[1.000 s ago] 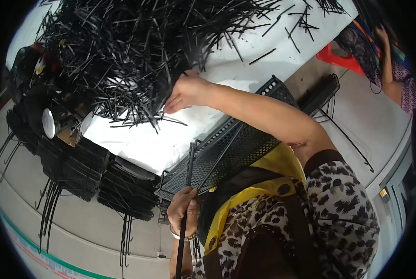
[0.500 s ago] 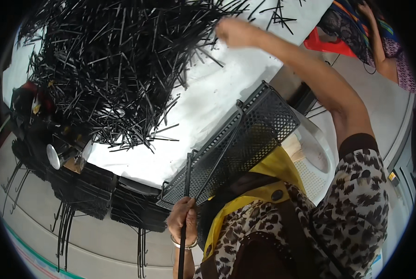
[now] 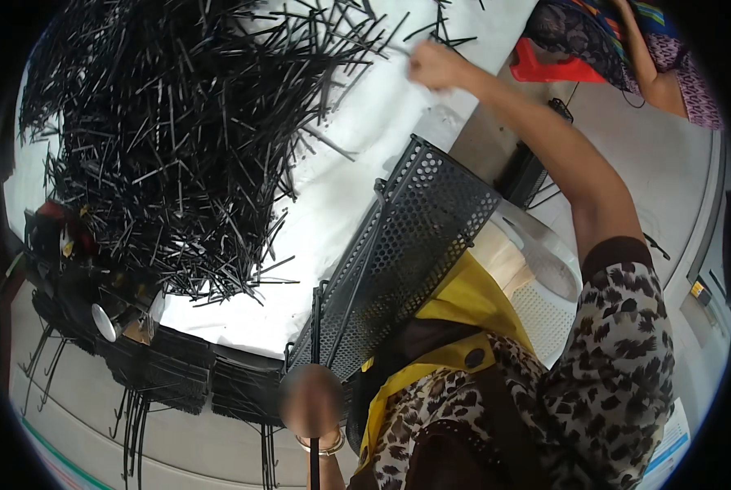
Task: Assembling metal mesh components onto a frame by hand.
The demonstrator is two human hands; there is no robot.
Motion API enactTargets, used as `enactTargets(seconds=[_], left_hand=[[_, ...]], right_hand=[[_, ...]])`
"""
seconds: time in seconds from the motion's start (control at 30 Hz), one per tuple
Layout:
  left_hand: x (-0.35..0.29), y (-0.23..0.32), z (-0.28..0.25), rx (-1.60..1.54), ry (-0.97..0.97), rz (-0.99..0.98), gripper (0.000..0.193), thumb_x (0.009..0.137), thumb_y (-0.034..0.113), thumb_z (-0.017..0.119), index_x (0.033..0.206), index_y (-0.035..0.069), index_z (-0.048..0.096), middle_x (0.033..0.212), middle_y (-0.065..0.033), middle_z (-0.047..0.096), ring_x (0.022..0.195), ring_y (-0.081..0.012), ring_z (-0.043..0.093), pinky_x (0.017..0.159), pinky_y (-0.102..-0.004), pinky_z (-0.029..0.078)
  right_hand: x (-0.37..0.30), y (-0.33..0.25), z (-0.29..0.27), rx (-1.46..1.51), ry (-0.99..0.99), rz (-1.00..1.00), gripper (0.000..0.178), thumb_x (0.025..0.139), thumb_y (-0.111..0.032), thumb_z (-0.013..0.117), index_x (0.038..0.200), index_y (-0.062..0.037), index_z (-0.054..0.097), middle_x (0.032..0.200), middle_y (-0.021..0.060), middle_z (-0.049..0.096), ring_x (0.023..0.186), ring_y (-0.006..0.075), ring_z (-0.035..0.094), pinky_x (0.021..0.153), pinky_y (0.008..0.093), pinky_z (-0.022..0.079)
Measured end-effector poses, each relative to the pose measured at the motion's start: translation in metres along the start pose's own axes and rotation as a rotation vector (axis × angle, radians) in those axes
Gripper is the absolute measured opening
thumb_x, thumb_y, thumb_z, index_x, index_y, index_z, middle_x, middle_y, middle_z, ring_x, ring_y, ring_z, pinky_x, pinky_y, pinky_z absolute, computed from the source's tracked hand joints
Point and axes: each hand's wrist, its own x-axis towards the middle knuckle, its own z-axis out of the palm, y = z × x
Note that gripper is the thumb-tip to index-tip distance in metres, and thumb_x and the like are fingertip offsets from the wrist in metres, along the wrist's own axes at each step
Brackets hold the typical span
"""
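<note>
1. At far left, a pale round disc [image 3: 104,323] stands on edge, near dark stacked goods [image 3: 165,371] with thin hooked rods hanging below.
2. Black strips [image 3: 177,147] lie heaped on the white table [image 3: 341,212], pointing every way.
3. The left hand [image 3: 310,400] is blurred, its fingers indistinct, but it is wrapped around a black rod [image 3: 315,327]. The rod's long axis runs nearly straight up and down the view, its top beside the basket, its lower part leaving at the bottom edge.
4. The perforated dark basket [image 3: 406,245] sits between the person's body and the table. Its long axis slants from near the left hand toward the upper right.
5. The right hand [image 3: 439,65] is curled above the table beside scattered strips; whether it pinches one, I cannot tell.
6. Farther right are a white chair [image 3: 545,314], a red stool [image 3: 553,67] and another person's arm [image 3: 647,69].
</note>
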Motion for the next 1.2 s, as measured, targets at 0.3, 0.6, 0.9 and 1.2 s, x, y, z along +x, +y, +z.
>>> enactTargets(seconds=[0.3, 0.6, 0.9, 1.2], left_hand=[[0.021, 0.011, 0.007, 0.156, -0.037, 0.062, 0.027, 0.077, 0.015, 0.043, 0.092, -0.007, 0.048, 0.072, -0.0151, 0.052, 0.053, -0.0159, 0.047, 0.048, -0.0256, 0.039], [0.059, 0.03, 0.021, 0.172, 0.072, -0.001, 0.024, 0.078, 0.008, 0.04, 0.093, -0.009, 0.049, 0.07, -0.0113, 0.053, 0.059, -0.0136, 0.047, 0.053, -0.0212, 0.037], [0.081, 0.039, 0.022, 0.156, 0.096, -0.035, 0.024, 0.079, 0.01, 0.041, 0.093, -0.007, 0.05, 0.068, -0.0124, 0.054, 0.057, -0.0134, 0.049, 0.052, -0.0215, 0.039], [0.068, 0.021, 0.013, 0.334, 0.189, 0.13, 0.035, 0.076, 0.018, 0.046, 0.1, -0.008, 0.044, 0.097, -0.0165, 0.049, 0.089, -0.023, 0.046, 0.077, -0.0303, 0.036]], right_hand=[[-0.008, 0.027, -0.035, 0.084, 0.664, -0.457, 0.017, 0.065, -0.019, 0.049, 0.065, -0.0037, 0.055, 0.057, 0.0148, 0.052, 0.058, 0.0312, 0.051, 0.053, 0.0369, 0.04], [-0.254, 0.235, 0.092, -0.124, 0.087, 0.552, 0.028, 0.058, -0.027, 0.056, 0.066, -0.0003, 0.057, 0.063, 0.0202, 0.053, 0.062, 0.0336, 0.052, 0.057, 0.0367, 0.042], [-0.266, 0.178, 0.133, -0.173, -0.337, 0.535, 0.032, 0.052, -0.016, 0.06, 0.079, -0.0012, 0.054, 0.082, 0.0174, 0.053, 0.08, 0.0277, 0.052, 0.069, 0.0317, 0.042], [-0.244, 0.147, 0.121, -0.245, -0.478, 0.58, 0.028, 0.052, -0.009, 0.056, 0.079, -0.0023, 0.055, 0.085, 0.0146, 0.053, 0.083, 0.0269, 0.051, 0.068, 0.0318, 0.042]])
